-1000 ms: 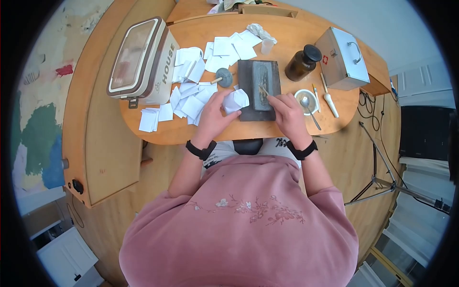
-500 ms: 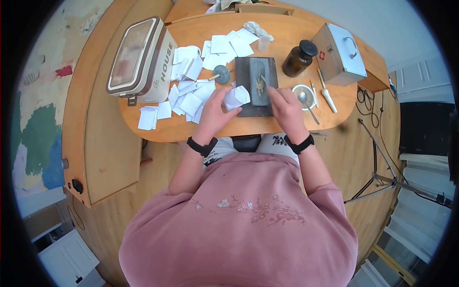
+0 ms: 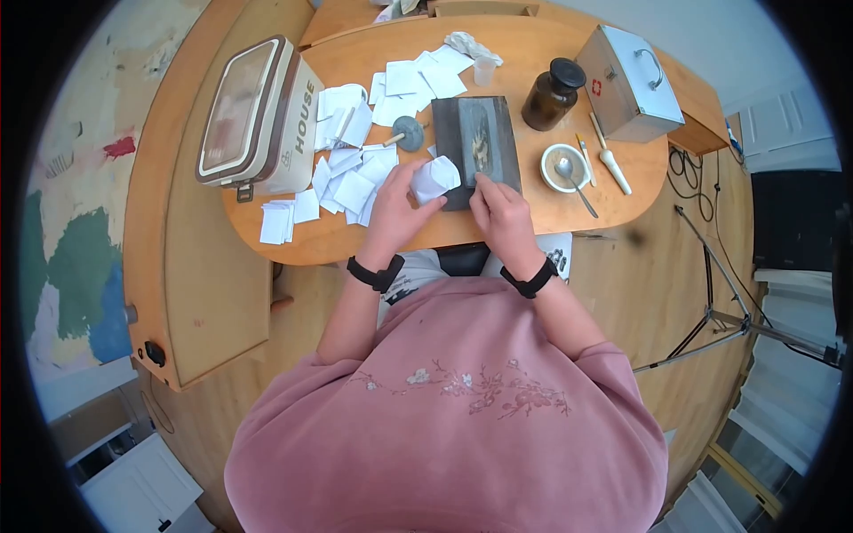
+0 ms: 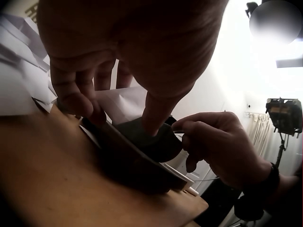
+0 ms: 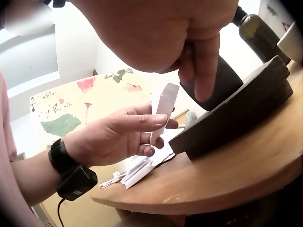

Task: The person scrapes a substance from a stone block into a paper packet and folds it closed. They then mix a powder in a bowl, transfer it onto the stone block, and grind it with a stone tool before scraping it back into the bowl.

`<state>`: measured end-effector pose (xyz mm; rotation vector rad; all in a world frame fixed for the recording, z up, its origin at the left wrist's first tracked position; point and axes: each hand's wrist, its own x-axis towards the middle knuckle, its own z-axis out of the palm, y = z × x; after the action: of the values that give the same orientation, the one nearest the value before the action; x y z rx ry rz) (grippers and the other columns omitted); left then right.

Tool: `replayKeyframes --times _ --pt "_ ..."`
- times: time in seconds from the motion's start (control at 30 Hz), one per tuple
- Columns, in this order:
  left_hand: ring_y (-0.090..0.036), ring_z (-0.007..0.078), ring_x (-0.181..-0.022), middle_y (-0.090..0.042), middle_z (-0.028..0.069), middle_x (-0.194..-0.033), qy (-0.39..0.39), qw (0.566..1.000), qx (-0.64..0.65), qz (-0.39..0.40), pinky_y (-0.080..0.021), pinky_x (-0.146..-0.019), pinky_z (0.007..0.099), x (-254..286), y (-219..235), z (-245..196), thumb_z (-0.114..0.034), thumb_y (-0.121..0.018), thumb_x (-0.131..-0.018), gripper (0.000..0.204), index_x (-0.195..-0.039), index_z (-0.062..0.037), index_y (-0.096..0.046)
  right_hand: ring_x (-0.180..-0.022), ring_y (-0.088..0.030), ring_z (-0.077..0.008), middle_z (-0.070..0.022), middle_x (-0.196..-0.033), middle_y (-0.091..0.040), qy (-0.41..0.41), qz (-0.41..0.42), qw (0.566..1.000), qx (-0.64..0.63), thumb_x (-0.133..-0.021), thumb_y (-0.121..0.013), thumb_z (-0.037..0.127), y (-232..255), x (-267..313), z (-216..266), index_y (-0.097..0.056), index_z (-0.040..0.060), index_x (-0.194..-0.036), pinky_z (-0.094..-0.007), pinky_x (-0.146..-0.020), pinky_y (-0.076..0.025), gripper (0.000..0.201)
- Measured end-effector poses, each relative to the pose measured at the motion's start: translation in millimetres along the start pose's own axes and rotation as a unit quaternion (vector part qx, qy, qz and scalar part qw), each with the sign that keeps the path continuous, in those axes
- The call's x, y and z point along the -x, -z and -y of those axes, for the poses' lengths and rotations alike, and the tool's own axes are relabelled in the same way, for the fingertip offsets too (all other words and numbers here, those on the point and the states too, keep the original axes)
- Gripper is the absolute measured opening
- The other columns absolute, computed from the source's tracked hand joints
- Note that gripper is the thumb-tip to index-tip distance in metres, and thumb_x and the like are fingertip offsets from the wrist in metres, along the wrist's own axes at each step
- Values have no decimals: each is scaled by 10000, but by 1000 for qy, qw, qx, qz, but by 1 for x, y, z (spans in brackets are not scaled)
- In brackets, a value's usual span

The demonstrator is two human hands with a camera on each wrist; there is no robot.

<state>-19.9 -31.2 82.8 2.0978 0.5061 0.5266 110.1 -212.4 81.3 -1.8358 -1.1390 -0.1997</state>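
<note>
My left hand [image 3: 397, 202] holds a folded white paper packet [image 3: 435, 179], thumb on one side and fingers on the other. The packet stands beside a dark slab [image 3: 447, 147] bearing a long grey grinding trough [image 3: 468, 120]. Light brown crumbs [image 3: 482, 147] lie in the trough's channel. My right hand [image 3: 504, 215] is at the trough's near end with curled fingers. In the left wrist view its thumb and forefinger pinch a thin metal tool [image 4: 178, 134], mostly hidden. A grey grinding wheel [image 3: 409, 131] with a wooden handle lies left of the slab.
White paper squares [image 3: 355, 191] spread left of the slab, beside a cream storage box [image 3: 298, 147]. To the right are a brown glass bottle [image 3: 548, 102], a white bowl [image 3: 553, 176] with a spoon [image 3: 579, 188], a white-handled tool [image 3: 613, 171] and a silver first-aid case [image 3: 635, 89].
My right hand has moved left and toward the trough's near end, drawing the thin tool back from mid-channel. My left hand keeps the packet in nearly the same place.
</note>
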Motion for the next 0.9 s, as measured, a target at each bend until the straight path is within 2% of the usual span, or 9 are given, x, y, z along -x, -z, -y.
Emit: replayKeyframes --times 0.17,0.23,0.27,0.33,0.43,0.57,0.63,0.77,0.9 --pt "-693 267 -964 -719 127 -1205 19 1000 -8 7 -579 -848 372 -3 5 -3 -146 -938 -854 646 -1438 -42 -681 -720 -725 -378 -214 -824 -716 -83 -30 994 -57 -970 -763 -17 -10 2 9 -781 -73 -1197 -449 -665 -579 234" --pt "-691 267 -937 -719 127 -1181 11 1000 -6 4 -579 -831 373 -3 6 -3 -143 -940 -852 646 -1436 -47 -683 -706 -770 -278 -199 -848 -768 -153 -70 977 -129 -1021 -743 7 -17 5 8 -791 -89 -1235 -383 -652 -604 239" --pt "-691 267 -937 -719 127 -1181 12 1000 -7 4 -579 -831 373 -3 6 -2 -143 -940 -852 646 -1436 -47 -683 -706 -770 -278 -199 -848 -768 -154 -70 977 -130 -1021 -743 7 -19 7 8 -791 -89 -1235 -383 -652 -604 239" --pt "-695 269 -938 -720 128 -1182 12 1000 -9 5 -581 -825 373 -3 6 -2 -142 -941 -851 642 -1433 -50 -685 -755 -786 -175 -155 -900 -808 -267 -86 926 -253 -1082 -709 44 -16 3 17 -779 -105 -1289 -322 -700 -645 265" --pt "-698 268 -955 -720 130 -1185 12 1000 -5 4 -580 -832 374 -3 5 -1 -143 -941 -851 642 -1432 -49 -685 -785 -782 -143 -105 -925 -801 -324 -103 879 -334 -1118 -680 73 -12 -1 21 -775 -109 -1292 -292 -762 -672 269" --pt "-700 272 -974 -721 133 -1187 18 1000 0 7 -579 -841 377 -4 3 -2 -144 -942 -851 645 -1434 -48 -682 -778 -769 -148 -115 -946 -794 -358 -104 849 -373 -1128 -662 67 -4 -4 15 -764 -112 -1303 -311 -790 -690 271" --pt "-701 279 -985 -721 139 -1197 17 1000 -12 13 -579 -850 380 -5 3 -3 -155 -939 -855 649 -1440 -45 -680 -776 -742 -138 -125 -965 -785 -388 -141 794 -447 -1136 -656 74 -2 -5 10 -748 -119 -1313 -334 -793 -707 277" --pt "-706 286 -997 -723 147 -1237 20 999 -24 15 -579 -861 379 -8 1 -2 -172 -937 -858 663 -1453 -42 -673 -775 -721 -133 -135 -988 -780 -410 -148 777 -454 -1145 -656 90 5 -7 6 -740 -129 -1311 -349 -786 -716 287" --pt "-656 227 -966 -720 105 -1216 8 1000 -13 5 -553 -852 348 -14 -1 -2 -167 -955 -860 685 -1469 -49 -665 -779 -705 -129 -121 -981 -768 -404 -153 781 -450 -1157 -645 102 14 -8 4 -754 -104 -1311 -349 -785 -713 279"
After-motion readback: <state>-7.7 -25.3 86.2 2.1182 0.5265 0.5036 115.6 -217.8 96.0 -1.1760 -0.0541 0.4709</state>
